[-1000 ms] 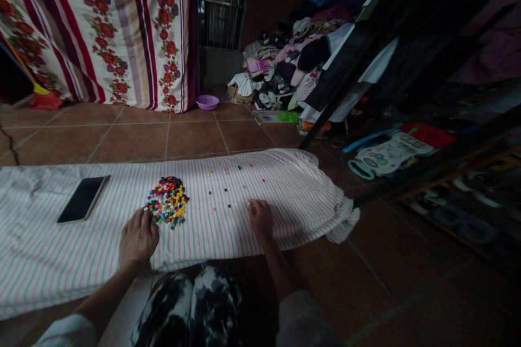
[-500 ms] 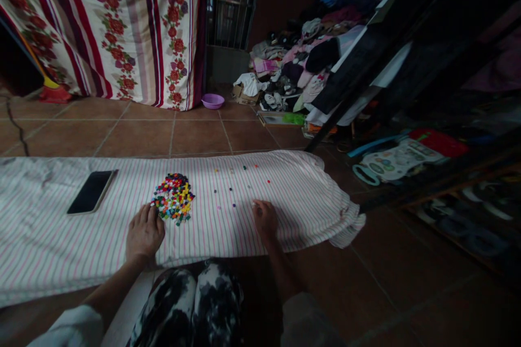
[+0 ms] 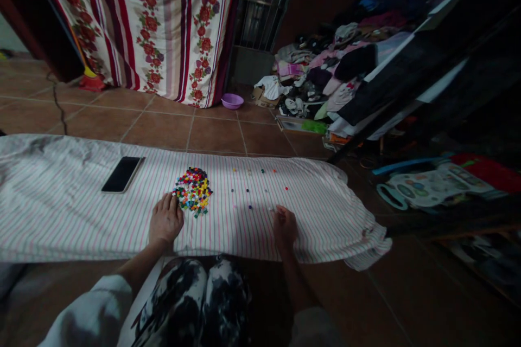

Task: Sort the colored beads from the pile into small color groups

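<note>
On the striped cloth [image 3: 228,233] lies a pile of small, multicoloured, cube-like beads [image 3: 193,191]. My left hand [image 3: 166,219] rests palm down at the pile's lower left edge, its fingers stretched out and holding nothing visible. To the right, several single beads are spaced out in rows, among them a red bead [image 3: 286,188], a black bead [image 3: 247,190] and a dark blue bead [image 3: 250,207]. At the near row's right end, my right hand [image 3: 285,223] has its fingers pinched together at a small white bead [image 3: 271,208], which shows at the fingertips.
A phone [image 3: 122,174] lies on the cloth left of the pile. Beyond are a tiled floor [image 3: 163,124], a purple basin [image 3: 232,101], a floral curtain [image 3: 175,27] and a heap of clothes [image 3: 321,70]. A toy panel [image 3: 431,184] stands at the right.
The view has turned left, so everything sits further right. My right hand has drawn slightly rightward, and the white bead now shows at its fingertips. The left hand stays by the pile.
</note>
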A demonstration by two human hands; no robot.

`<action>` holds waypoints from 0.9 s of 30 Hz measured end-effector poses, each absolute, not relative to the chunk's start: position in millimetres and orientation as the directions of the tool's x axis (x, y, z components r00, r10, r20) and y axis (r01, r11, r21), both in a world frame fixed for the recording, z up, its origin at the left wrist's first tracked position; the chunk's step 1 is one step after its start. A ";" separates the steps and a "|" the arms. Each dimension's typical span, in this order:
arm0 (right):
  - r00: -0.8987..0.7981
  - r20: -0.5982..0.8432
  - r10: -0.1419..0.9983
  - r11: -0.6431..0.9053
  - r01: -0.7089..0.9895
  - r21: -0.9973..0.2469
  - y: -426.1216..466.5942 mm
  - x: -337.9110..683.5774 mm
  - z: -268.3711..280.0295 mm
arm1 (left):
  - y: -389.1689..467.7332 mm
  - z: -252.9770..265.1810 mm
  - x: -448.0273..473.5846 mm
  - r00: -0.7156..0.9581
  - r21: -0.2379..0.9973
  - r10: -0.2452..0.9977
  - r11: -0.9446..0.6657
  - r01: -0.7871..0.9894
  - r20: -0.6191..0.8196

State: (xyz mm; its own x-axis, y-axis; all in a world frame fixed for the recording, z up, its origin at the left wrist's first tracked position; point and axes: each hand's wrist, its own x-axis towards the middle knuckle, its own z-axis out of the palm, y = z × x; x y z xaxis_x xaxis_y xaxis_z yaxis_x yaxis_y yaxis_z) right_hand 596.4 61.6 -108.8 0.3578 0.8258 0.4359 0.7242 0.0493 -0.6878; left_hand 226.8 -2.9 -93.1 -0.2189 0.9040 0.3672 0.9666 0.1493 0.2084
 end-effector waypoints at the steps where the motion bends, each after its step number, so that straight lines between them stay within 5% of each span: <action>1: 0.379 0.416 0.827 0.027 0.711 -0.703 61.6 596.6 -107.3 | -2.8 -92.7 226.9 -0.219 0.200 0.905 0.153 0.968 0.366; 5: 0.349 0.436 0.830 0.093 0.684 -0.724 58.2 582.4 -97.6 | -3.1 -90.6 227.5 -0.212 0.182 0.912 0.156 0.971 0.352; 14: -0.136 0.582 0.801 0.531 0.609 -0.589 57.2 455.7 -77.6 | -4.1 -88.6 228.3 -0.187 0.164 0.915 0.136 0.977 0.358; 27: -0.446 0.330 0.832 0.555 0.685 -0.472 72.0 366.6 -62.2 | -1.5 -96.2 227.5 -0.191 0.154 0.887 0.137 0.978 0.421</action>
State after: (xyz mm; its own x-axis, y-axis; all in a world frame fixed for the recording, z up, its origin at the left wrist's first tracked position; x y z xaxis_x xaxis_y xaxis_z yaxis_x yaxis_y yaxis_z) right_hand 366.6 72.0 -62.2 -0.4464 0.8318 0.3299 0.6849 0.5548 -0.4723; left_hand 227.5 -1.5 -96.2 -0.1909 0.8866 0.4213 0.9785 0.1374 0.1540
